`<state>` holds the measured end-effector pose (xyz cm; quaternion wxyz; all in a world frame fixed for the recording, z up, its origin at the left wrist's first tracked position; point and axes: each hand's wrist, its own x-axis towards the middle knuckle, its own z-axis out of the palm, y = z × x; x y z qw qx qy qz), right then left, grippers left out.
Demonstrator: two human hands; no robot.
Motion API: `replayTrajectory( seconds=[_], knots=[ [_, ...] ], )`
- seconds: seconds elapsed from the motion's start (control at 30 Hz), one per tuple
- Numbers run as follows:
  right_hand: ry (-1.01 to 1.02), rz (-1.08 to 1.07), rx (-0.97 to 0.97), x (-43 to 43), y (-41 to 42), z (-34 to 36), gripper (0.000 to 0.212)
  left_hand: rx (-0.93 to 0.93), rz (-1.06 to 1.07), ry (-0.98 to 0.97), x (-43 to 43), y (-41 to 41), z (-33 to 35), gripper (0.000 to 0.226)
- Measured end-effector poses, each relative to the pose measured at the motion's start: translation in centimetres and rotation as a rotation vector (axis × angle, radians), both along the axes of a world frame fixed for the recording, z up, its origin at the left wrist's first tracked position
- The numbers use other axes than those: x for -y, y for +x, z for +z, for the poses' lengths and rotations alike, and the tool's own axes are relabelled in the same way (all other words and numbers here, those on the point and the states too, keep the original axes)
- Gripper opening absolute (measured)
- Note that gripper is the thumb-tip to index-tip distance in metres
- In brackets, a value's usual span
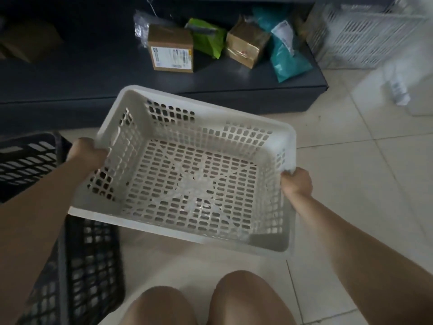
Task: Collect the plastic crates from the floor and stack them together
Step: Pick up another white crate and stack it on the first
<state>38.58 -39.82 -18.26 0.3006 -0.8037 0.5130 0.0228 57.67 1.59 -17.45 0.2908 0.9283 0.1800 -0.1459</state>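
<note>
A white perforated plastic crate (pixel 187 174) hangs in the air above the tiled floor, tilted down toward the right. My left hand (pixel 87 152) grips its left rim and my right hand (pixel 296 181) grips its right rim. The crate is empty. On the floor at the lower left lies a black lattice crate (pixel 86 266), partly under the white one. Another black crate (pixel 25 163) shows behind my left forearm. At the top right corner stands a white slatted crate (pixel 365 34).
A low dark shelf (pixel 93 73) runs across the back, carrying cardboard boxes (pixel 171 51), a green bag (pixel 207 38) and a teal bag (pixel 287 57). My knees (pixel 210 303) fill the bottom middle. Pale floor tiles (pixel 365 174) spread to the right.
</note>
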Motion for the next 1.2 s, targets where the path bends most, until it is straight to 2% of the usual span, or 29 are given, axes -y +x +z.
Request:
replayTrajectory(
  seconds=[0.17,0.27,0.43,0.63,0.77,0.9,1.1,1.2],
  knots=[
    [-0.017,-0.011,0.046,3.2,0.1,9.1,0.034,-0.011,0.045,-0.133,1.8,-1.2,8.8,0.032],
    [0.017,-0.037,0.100,4.9,-0.1,15.7,0.026,-0.069,0.045,-0.170,3.5,-2.9,15.9,0.019],
    [0.087,-0.125,0.157,6.7,-0.6,27.6,0.027,-0.094,0.015,-0.237,5.5,-4.6,28.0,0.033],
    [0.099,-0.137,0.149,8.9,-2.6,43.3,0.028,-0.124,0.028,-0.299,7.3,-6.2,43.5,0.037],
    [0.104,-0.129,0.131,11.9,-5.1,51.6,0.024,-0.164,-0.022,-0.357,10.1,-7.9,51.9,0.018],
    [0.085,-0.151,0.166,16.7,-7.3,56.4,0.027,-0.162,-0.092,-0.369,15.1,-7.8,56.9,0.028],
    [0.132,-0.199,0.214,27.7,-9.8,61.0,0.037,-0.122,-0.096,-0.442,28.0,-8.7,59.5,0.031],
    [0.273,-0.288,0.319,34.4,-11.6,62.7,0.013,-0.103,-0.101,-0.469,35.1,-9.0,59.9,0.027]
  ],
)
